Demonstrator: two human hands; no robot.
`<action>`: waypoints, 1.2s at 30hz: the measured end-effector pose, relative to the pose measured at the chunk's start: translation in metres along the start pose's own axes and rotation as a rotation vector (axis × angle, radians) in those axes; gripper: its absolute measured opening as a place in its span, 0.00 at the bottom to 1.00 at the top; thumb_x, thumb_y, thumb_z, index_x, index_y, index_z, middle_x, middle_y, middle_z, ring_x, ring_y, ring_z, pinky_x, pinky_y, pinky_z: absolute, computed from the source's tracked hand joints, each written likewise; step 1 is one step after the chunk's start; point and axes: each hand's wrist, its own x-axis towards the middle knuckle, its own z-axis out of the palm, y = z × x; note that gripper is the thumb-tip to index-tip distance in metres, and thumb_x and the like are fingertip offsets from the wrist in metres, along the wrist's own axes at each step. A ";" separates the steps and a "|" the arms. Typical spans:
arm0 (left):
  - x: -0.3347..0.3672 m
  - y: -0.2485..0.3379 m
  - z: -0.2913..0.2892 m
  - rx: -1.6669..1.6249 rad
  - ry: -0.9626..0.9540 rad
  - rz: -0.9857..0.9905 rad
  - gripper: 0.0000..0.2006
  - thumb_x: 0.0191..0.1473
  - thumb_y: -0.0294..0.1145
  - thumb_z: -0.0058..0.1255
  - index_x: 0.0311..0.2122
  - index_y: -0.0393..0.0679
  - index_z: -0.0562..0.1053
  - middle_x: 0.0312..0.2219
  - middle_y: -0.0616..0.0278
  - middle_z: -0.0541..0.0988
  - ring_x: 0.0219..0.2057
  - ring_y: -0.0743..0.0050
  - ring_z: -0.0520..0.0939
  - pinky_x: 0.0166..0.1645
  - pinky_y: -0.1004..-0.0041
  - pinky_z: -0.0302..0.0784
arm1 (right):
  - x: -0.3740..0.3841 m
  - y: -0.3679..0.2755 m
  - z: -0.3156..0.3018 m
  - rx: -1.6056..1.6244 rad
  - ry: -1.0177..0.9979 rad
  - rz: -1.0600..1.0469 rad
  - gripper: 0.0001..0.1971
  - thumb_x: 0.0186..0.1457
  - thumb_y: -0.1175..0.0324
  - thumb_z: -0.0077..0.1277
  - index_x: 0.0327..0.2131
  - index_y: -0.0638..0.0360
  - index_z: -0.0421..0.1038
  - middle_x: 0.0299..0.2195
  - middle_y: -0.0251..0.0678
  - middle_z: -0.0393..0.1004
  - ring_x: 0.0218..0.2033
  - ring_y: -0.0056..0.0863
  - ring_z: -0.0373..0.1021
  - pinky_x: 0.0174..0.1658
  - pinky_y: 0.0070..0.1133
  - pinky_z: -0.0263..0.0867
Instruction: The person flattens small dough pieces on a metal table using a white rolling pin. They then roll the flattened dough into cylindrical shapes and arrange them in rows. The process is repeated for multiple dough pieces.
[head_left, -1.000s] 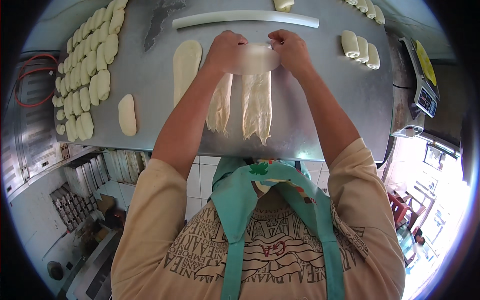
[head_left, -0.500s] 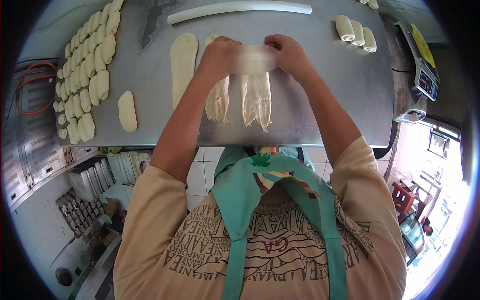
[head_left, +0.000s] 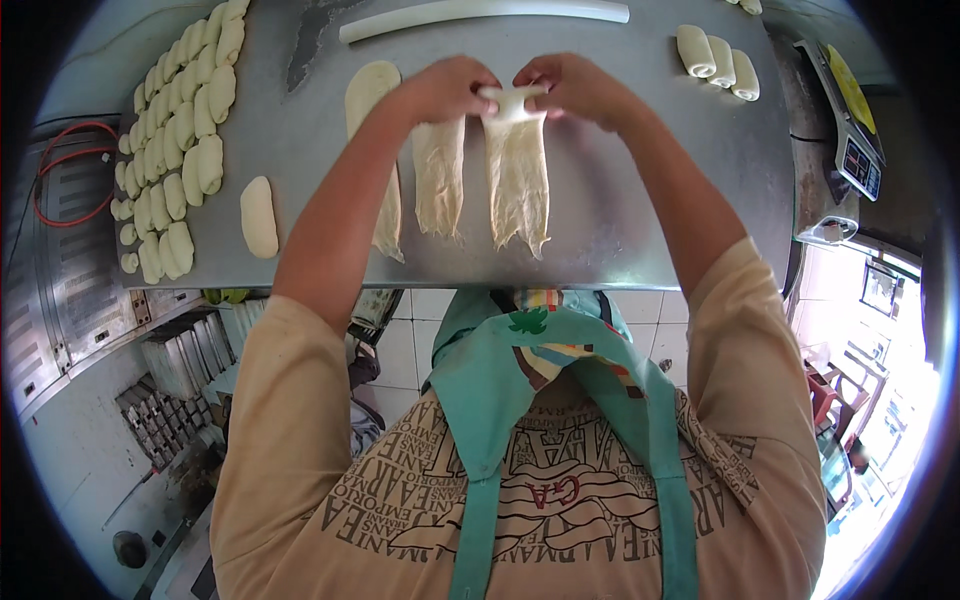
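Observation:
A flattened dough strip (head_left: 518, 185) lies lengthwise on the metal table, its ragged end toward me. My left hand (head_left: 447, 92) and my right hand (head_left: 583, 92) pinch the two corners of its far end, which looks lifted and partly folded over. Just left of it, under my left wrist, lies a second dough strip (head_left: 438, 185), its far end hidden by my hand. A third dough strip (head_left: 370, 88) is crossed by my left forearm, so its middle is hidden. Farther left rests a short oval dough piece (head_left: 258, 217).
Many rolled dough pieces (head_left: 185, 130) stand in rows at the table's left edge. Three dough rolls (head_left: 719, 62) sit at the far right. A long white tube (head_left: 485, 12) lies across the back. A digital scale (head_left: 858, 150) stands beyond the right edge.
My hands have moved slightly away from me and closer together on the strip's far end. My left forearm has shifted left, and the lower end of the third strip now shows.

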 end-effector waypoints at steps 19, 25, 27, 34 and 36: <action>-0.093 -0.006 0.124 -0.406 0.768 0.273 0.14 0.53 0.21 0.60 0.47 0.39 0.79 0.46 0.56 0.80 0.46 0.66 0.83 0.49 0.70 0.80 | -0.103 0.037 0.089 -0.136 0.607 -0.496 0.17 0.51 0.84 0.53 0.45 0.59 0.77 0.45 0.43 0.78 0.47 0.41 0.76 0.53 0.32 0.72; -0.078 -0.001 0.095 -0.454 0.507 -0.050 0.14 0.55 0.26 0.61 0.47 0.36 0.78 0.40 0.58 0.82 0.39 0.71 0.82 0.45 0.71 0.80 | -0.079 0.021 0.070 -0.029 0.465 -0.133 0.11 0.57 0.80 0.53 0.43 0.59 0.79 0.44 0.41 0.80 0.45 0.34 0.78 0.48 0.28 0.75; -0.099 0.007 0.098 -0.266 0.461 0.045 0.13 0.59 0.26 0.58 0.49 0.37 0.78 0.41 0.62 0.82 0.40 0.76 0.82 0.45 0.73 0.79 | -0.099 0.027 0.081 -0.013 0.464 -0.252 0.10 0.57 0.80 0.52 0.41 0.60 0.79 0.41 0.40 0.80 0.43 0.33 0.78 0.47 0.28 0.74; -0.100 0.030 0.089 -0.447 0.495 0.170 0.14 0.60 0.27 0.56 0.51 0.41 0.78 0.42 0.61 0.82 0.41 0.69 0.83 0.50 0.71 0.78 | -0.155 0.030 0.080 0.070 0.559 -0.287 0.13 0.56 0.84 0.46 0.39 0.61 0.79 0.36 0.36 0.79 0.38 0.26 0.75 0.43 0.22 0.72; -0.094 0.032 0.088 -0.184 0.199 0.091 0.15 0.60 0.27 0.56 0.52 0.40 0.78 0.44 0.58 0.82 0.42 0.66 0.83 0.51 0.70 0.78 | -0.157 0.032 0.073 0.108 0.657 -0.260 0.13 0.57 0.83 0.46 0.40 0.60 0.80 0.36 0.35 0.80 0.37 0.23 0.75 0.43 0.21 0.71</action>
